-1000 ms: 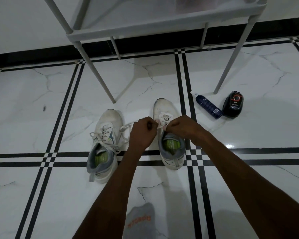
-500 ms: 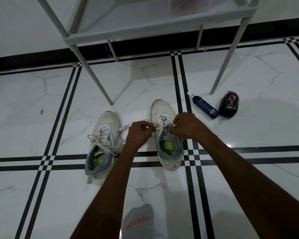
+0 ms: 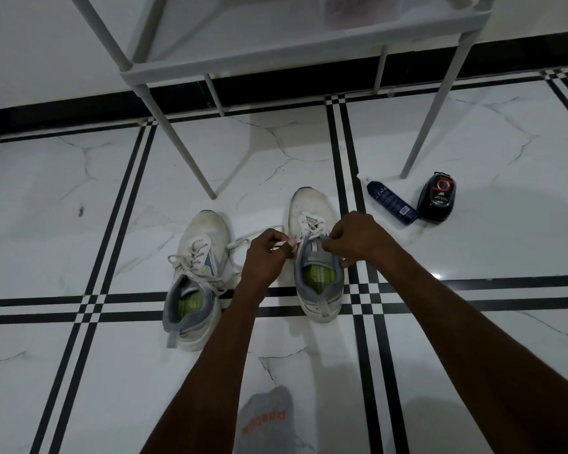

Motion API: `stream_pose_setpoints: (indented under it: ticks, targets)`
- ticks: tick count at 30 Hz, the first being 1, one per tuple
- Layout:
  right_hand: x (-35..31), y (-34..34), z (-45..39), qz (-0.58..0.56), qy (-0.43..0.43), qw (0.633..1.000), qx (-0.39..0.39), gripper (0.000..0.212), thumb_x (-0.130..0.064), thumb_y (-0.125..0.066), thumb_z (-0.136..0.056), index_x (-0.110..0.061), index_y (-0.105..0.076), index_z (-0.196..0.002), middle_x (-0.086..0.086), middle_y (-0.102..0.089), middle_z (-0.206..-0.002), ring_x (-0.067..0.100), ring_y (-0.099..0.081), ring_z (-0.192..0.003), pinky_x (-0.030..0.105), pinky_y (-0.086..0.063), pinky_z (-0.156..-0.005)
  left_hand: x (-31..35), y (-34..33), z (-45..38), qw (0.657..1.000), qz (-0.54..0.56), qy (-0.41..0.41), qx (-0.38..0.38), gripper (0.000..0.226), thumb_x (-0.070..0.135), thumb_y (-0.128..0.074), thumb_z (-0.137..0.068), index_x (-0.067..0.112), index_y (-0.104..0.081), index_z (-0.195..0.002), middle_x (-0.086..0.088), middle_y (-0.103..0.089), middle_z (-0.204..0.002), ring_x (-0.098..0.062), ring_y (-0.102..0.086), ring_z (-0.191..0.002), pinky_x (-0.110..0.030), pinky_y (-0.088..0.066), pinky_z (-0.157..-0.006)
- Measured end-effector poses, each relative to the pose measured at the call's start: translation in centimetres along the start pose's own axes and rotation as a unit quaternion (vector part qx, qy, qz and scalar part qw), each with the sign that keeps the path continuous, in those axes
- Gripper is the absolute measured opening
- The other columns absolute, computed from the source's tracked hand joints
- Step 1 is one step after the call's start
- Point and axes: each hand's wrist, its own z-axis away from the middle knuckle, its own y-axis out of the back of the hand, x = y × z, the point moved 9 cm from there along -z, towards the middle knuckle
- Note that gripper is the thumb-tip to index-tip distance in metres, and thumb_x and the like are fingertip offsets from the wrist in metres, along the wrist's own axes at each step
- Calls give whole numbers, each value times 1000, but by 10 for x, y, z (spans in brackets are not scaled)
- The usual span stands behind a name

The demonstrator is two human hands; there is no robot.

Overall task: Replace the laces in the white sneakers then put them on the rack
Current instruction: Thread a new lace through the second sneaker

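Lacing the right sneaker [image 3: 317, 257]
My left hand [image 3: 266, 257] pinches its lace [image 3: 281, 245]; my right hand [image 3: 354, 239] grips the tongue, lower than a second ago.

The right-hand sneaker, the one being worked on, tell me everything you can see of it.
The right-hand sneaker is white, scuffed at the toe, with a grey collar and heel tab and a green insole. It stands upright on the tiled floor, toe pointing toward the rack. A white lace crosses its upper eyelets. The left hand pinches a loose lace end beside it; the right hand grips the tongue area, fingers curled at the opening.
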Motion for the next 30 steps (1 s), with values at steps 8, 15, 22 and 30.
stream_pose_setpoints:
  ticks: [8, 15, 22, 30]
  targets:
    - [3, -1, 0, -4, -16, 999, -32, 35, -33, -71, -87, 0, -75, -98, 14, -76, -91, 22, -73, -76, 31, -61, -71, 0, 6, 0, 994, -59, 88, 19, 55, 52, -58, -97, 10, -76, -67, -7, -75, -68, -17, -73, -72, -32, -51, -72]
    - [5, -1, -1, -44, -25, 998, -29, 31, -29, -75, -85, -1, -76, -97, 13, -76, -90, 23, -75, -79, 32, -62, -72, 15, 2, 4, 990, -119, 54, -57, 29, 38, -78, -86, 12, -76, -98, -9, -77, -82, -11, -71, -52, -17, -46, -43]
    - [5, -6, -5, -14, -18, 999, -41, 32, -29, -74, -86, -1, -74, -101, 14, -75, -96, 24, -74, -83, 32, -62, -75, 19, -6, -1, 981, -182, 12, -62, 18, 25, -68, -94, 15, -74, -80, 3, -68, -77, -3, -60, -71, -25, -44, -76]
    - [-72, -3, 0, -75, 201, 976, 37, 21, -20, -61, -97, -18, -71, -115, -5, -68, -86, 0, -61, -70, 10, -45, -67, 62, 35, 2, 993, -111, -16, -21, 41, 48, -44, -92, 16, -62, -75, -1, -64, -85, -19, -58, -87, -39, -41, -88]
